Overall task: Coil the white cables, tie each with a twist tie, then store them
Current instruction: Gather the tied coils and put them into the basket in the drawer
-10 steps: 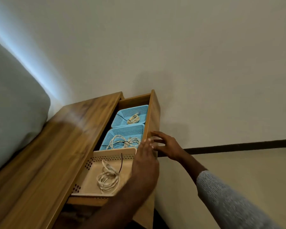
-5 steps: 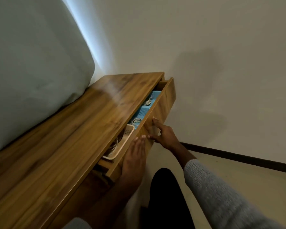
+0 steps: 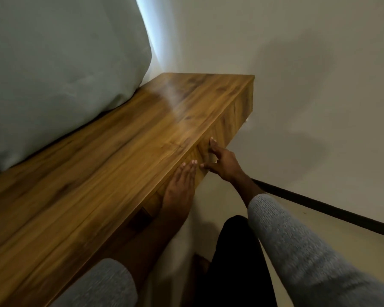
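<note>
A pale grey-green cushion (image 3: 60,69) leans at far left on a long wooden surface (image 3: 111,165). The drawer front (image 3: 225,127) sits flush beneath its edge; the white cables are out of sight. The left hand (image 3: 181,185) presses flat against it, fingers together and straight. Just beside, the right hand (image 3: 223,162) touches it with spread fingers. Grey knit sleeves (image 3: 297,247) cover both arms.

Shut drawer front (image 3: 228,120) (flush with top) blocks entry; floor (image 3: 319,222) side open.
</note>
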`<state>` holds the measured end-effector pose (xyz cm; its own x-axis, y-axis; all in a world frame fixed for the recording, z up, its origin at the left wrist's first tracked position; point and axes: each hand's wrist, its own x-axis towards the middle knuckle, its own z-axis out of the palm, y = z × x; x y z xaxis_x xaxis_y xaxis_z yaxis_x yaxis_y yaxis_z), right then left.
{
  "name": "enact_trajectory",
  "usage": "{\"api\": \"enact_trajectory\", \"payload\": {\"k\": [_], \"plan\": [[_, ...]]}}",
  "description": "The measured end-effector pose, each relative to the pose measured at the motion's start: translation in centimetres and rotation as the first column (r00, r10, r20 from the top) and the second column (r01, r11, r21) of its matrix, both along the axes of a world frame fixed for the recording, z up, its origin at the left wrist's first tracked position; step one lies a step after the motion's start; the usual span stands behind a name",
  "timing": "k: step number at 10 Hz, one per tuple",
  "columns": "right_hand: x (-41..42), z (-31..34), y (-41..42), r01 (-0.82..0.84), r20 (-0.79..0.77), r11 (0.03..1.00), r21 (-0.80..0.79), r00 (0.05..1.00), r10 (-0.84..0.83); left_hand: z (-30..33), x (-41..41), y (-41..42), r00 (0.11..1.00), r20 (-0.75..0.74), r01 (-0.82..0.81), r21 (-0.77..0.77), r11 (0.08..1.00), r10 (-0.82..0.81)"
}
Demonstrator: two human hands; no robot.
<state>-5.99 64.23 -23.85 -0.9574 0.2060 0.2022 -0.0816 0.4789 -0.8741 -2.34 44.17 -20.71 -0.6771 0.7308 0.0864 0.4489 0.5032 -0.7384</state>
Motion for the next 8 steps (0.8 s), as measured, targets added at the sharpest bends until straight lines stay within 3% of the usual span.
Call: {"api": "enact_trajectory", "payload": {"k": [2,3,5,7,8], "plan": [[-0.8,-0.8,-0.8,0.043,0.022,0.998,0.048,0.999,-0.044,-0.7,-0.7,-0.3,0.997,-0.066,0.039,0.04,0.998,-0.036],[-1.3,-1.2,-0.8,0.031,0.03,0.998,0.063,0.999,-0.033,-0.7,-0.9,-0.1,0.997,-0.08,0.02,-0.013,1.0,-0.021],[-1.3,-0.5,-1.1,0.029,0.07,0.995,0.094,0.997,-0.036,-0.2,-0.6,0.0,0.999,-0.042,0.007,-0.034,0.999,-0.008],[-0.5,0.9,-1.2,0.036,0.113,0.999,0.027,0.993,-0.039,1.5,0.3,1.0,0.992,0.123,0.008,0.045,0.999,-0.014],[-0.1,1.5,-1.2,0.193,0.012,0.971,0.142,0.98,-0.197,3.3,0.2,1.9,0.988,0.118,0.085,0.117,0.989,-0.099]]}}
